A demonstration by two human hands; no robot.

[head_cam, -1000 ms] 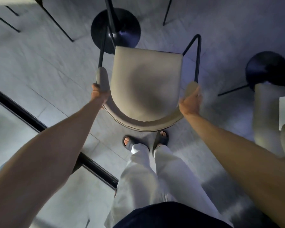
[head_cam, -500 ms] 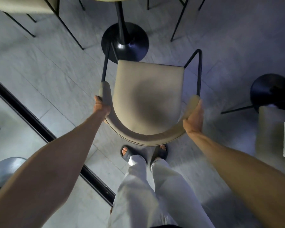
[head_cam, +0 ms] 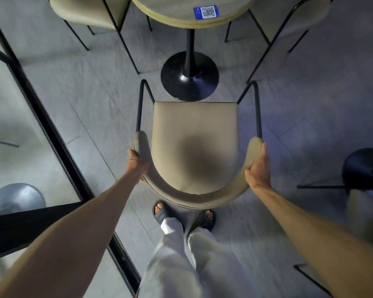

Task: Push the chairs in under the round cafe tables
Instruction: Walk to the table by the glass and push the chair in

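- Grey tiled floor [head_cam: 78, 100] runs under a round cafe table, with a dark-framed glass partition [head_cam: 52, 134] along the person's left.
- Chair [head_cam: 194, 147] stands on the floor directly in front of the person's feet, seat front facing the table and just short of the black pedestal base [head_cam: 190, 76]. It is not yet under the tabletop [head_cam: 181, 9].
- Left hand [head_cam: 137, 163] is clamped on the left end of the curved backrest, fingers wrapped round the outer side.
- Right hand [head_cam: 258, 168] lies pressed against the right end of the backrest; the fingers look extended along it, so whether it grips or only pushes cannot be told.
- Orientation: the open front of the seat points away from the person, toward the table post. The chair's long axis runs back-to-front, roughly in line with the post, perhaps slightly offset to the right.
- Risk, judged: the front legs [head_cam: 140, 108] sit either side of the pedestal base and close to it; a skewed push could drive one onto the base and stop or tilt the chair.
- Risk, judged: the arm rails could meet the tabletop edge if they stand too high; their clearance cannot be read from here.
- Risk, judged: neighbouring chairs [head_cam: 88, 11] flank the table, and a sideways drift could tangle legs.
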